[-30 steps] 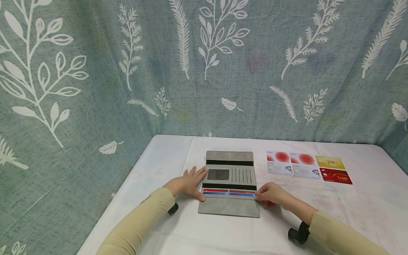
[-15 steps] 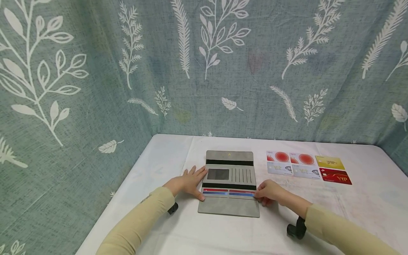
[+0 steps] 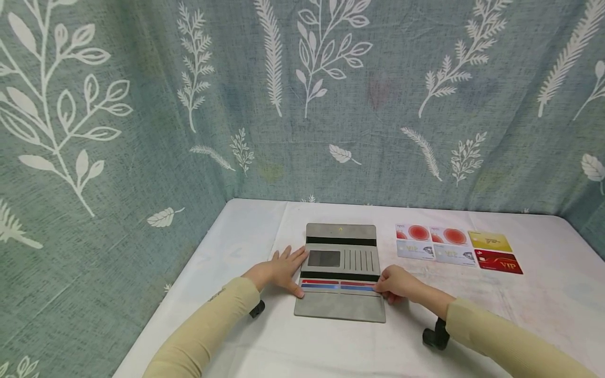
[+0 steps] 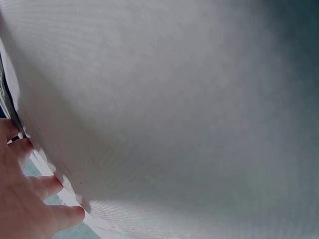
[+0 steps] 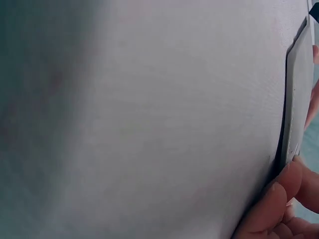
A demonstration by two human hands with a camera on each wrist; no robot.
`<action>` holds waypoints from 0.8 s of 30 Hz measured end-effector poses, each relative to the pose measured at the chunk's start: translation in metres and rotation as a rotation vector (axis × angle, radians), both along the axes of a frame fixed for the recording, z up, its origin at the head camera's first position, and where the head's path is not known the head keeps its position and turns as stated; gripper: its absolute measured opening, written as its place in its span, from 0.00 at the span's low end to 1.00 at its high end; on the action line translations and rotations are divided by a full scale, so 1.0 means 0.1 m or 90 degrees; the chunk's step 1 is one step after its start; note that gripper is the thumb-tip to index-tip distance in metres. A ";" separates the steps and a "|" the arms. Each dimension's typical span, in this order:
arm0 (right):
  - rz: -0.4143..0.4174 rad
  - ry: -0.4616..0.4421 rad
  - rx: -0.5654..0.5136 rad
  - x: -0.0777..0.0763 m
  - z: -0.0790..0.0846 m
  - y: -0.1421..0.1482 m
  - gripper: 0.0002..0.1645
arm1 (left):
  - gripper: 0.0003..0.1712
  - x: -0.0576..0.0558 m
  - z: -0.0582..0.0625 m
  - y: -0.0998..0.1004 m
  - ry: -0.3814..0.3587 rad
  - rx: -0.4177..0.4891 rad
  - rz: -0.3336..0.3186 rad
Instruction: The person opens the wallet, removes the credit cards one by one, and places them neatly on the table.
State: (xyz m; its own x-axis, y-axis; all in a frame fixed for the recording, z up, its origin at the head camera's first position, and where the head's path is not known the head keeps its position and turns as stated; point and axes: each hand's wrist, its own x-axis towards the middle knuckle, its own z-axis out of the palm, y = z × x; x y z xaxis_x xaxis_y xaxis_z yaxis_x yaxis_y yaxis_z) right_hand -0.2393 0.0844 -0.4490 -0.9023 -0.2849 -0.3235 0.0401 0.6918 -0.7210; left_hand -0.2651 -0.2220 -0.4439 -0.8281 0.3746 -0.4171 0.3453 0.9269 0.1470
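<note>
Curtain [image 3: 378,126], grey-green, woven-looking: hung across the back and along the left side, a further portion at the right edge. Printed in white with leafy sprigs [image 3: 271,52], fern-like fronds and single leaves; faint pink and yellowish tints; soft vertical folds. Counter [image 3: 326,344]: rounded far corners, set before the back curtain, draped in white cloth [image 3: 250,226] with light creases and pale discolouration. Light: soft, shadows faint.
</note>
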 end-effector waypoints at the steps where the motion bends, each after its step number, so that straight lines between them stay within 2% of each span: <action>1: 0.007 0.007 0.002 0.00 0.00 0.00 0.13 | 0.67 0.00 0.01 0.00 0.002 -0.002 -0.001; 10: 0.028 0.028 0.002 -0.03 0.00 0.00 0.13 | 0.67 -0.02 0.01 0.01 0.005 -0.009 0.000; 24: 0.004 0.026 -0.010 -0.18 -0.03 0.03 0.12 | 0.67 0.00 0.00 0.00 0.007 -0.010 -0.008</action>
State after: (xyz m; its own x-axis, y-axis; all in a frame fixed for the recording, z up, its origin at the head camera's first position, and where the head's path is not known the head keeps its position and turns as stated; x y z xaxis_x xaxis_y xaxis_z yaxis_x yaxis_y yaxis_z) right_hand -0.2569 0.0874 -0.4524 -0.9128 -0.2953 -0.2820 0.0060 0.6808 -0.7324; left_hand -0.2653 -0.2221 -0.4441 -0.8280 0.3788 -0.4135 0.3588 0.9245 0.1286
